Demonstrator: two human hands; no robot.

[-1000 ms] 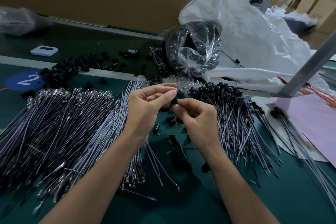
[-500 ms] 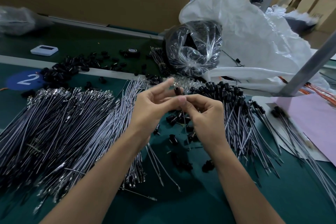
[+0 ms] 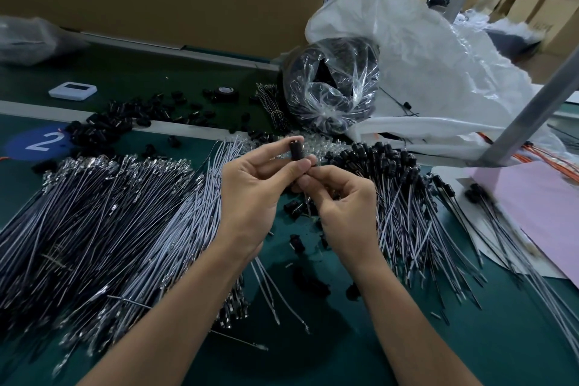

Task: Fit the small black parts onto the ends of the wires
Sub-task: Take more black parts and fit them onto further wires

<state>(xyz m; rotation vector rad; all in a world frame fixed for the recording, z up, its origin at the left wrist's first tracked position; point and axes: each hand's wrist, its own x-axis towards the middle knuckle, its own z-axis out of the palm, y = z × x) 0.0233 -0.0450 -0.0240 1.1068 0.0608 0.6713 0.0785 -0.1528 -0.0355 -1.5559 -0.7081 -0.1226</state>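
Note:
My left hand [image 3: 253, 185] pinches a small black part [image 3: 295, 150] between thumb and forefinger, held upright above the green table. My right hand [image 3: 344, 197] is just below it, fingertips pinching a thin wire at the part's lower end; the wire itself is mostly hidden by the fingers. A big pile of bare wires [image 3: 103, 216] with metal ends lies to the left. To the right lies a pile of wires with black parts fitted [image 3: 391, 172]. Loose black parts [image 3: 296, 208] lie under my hands.
More black parts [image 3: 125, 122] are strewn along the back left by a blue "2" mark [image 3: 40, 141]. A clear bag of black parts [image 3: 332, 91], a large white bag [image 3: 438, 66], a slanted metal post [image 3: 532, 103], pink paper [image 3: 539, 213] and a white device [image 3: 72, 91] surround the work spot.
Both hands rose a little from the table. The black part now stands clear between my left thumb and forefinger, and my right fingers have closed in under it.

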